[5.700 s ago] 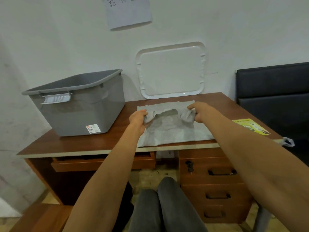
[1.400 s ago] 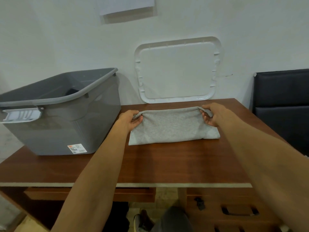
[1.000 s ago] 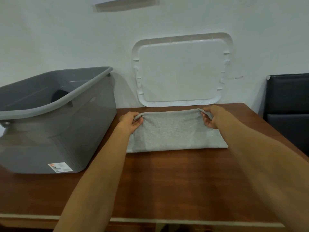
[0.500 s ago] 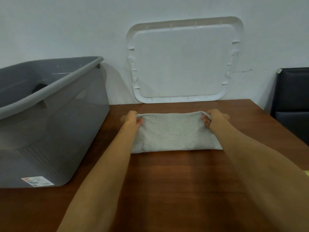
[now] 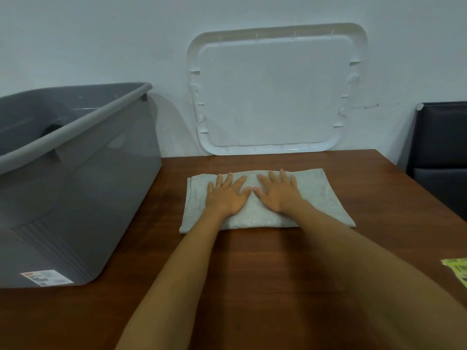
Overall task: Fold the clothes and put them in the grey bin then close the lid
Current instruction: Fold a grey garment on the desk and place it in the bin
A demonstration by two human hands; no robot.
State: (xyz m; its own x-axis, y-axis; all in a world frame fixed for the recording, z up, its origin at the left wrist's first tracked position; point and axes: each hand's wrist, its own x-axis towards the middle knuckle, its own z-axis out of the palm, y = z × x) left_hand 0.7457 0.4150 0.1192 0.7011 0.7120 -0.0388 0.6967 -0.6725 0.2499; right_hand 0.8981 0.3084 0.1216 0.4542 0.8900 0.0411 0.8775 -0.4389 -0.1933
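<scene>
Both hands have let go of the far corners they pinched half a second ago. The left hand (image 5: 226, 195) and right hand (image 5: 278, 194) now lie side by side on the middle of the folded grey garment (image 5: 326, 195), palms down, fingers straight and spread, gripping nothing. This looks like pressing the fold flat so that it keeps its shape when lifted. The garment lies on the desk (image 5: 278, 261) near its back edge. The grey bin (image 5: 101, 198) stands open at the desk's left side, close enough for a short carry. Its white lid (image 5: 273, 97) leans on the wall at the back edge, out of the way. The bin's left part is cut off and its near wall hides most of the inside. A dark shape (image 5: 51, 128) in there cannot be identified. A yellow paper (image 5: 460, 271) at the right edge is also cut off.
</scene>
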